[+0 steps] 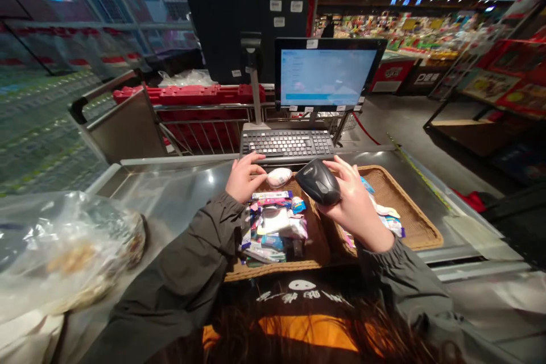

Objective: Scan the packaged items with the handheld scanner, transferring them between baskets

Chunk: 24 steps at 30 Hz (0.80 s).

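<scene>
In my right hand point(356, 199) is a black handheld barcode scanner point(318, 182), its head pointing left and away from me. My left hand point(246, 177) pinches the left end of a small white, egg-shaped package point(279, 177) that carries a printed label. The scanner's head is close beside this package. Below both hands lies a left woven basket point(318, 239) with several small wrapped snacks point(275, 224) in it. A right woven basket point(420, 227) sits partly behind my right hand and forearm, with a few colourful packets point(389, 222) showing.
Behind the baskets are a black keyboard point(288, 143) and a lit monitor point(326, 77); a second screen point(249, 40) faces away. A clear plastic bag point(72, 250) rests on the metal counter point(187, 182) at left. Beyond stands a metal cart point(200, 128) with red crates.
</scene>
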Each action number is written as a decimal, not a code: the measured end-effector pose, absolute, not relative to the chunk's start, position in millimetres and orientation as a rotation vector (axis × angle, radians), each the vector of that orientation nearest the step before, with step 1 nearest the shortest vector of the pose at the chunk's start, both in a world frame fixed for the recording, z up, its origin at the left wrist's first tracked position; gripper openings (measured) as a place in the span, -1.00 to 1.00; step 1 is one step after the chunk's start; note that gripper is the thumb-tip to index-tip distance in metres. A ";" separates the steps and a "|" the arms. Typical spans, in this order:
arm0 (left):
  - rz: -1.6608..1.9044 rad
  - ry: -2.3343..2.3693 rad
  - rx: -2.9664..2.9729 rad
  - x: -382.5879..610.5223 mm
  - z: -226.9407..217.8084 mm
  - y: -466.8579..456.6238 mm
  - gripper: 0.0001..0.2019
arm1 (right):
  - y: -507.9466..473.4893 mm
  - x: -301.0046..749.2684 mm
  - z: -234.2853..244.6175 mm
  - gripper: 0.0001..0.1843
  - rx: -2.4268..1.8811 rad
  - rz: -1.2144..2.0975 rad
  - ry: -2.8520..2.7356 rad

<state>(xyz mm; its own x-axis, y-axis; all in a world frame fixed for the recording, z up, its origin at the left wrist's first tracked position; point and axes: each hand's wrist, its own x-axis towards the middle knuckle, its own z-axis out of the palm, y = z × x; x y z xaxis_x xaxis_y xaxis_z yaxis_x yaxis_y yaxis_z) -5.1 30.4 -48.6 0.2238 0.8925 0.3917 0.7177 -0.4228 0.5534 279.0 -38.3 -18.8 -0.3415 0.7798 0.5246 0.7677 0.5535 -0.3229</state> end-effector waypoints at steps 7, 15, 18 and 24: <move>0.622 1.550 2.180 -38.8 -105.7 6.0 -0.91 | -43.0 254.9 -41.5 -0.51 -1.243 0.209 -2.239; 0.085 1.496 2.251 -35.0 -140.2 -15.8 -0.90 | -53.8 250.6 -52.4 -0.51 -1.265 0.308 -2.277; 0.042 1.492 2.350 -29.5 -137.6 -16.2 -0.91 | -59.5 262.9 -55.0 -0.47 -1.303 0.288 -2.232; 0.219 1.306 2.576 3.8 -105.8 -5.1 -0.87 | -72.1 314.4 -59.7 -0.47 -1.445 0.146 -2.058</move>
<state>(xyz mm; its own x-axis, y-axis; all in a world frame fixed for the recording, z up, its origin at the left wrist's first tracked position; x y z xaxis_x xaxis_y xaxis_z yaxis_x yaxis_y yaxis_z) 3.8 -5.1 -105.8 0.5880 0.8085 0.0233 0.7719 -0.5695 0.2827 314.4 -72.1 -59.7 -0.2159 0.8832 0.4164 0.8155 0.3976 -0.4206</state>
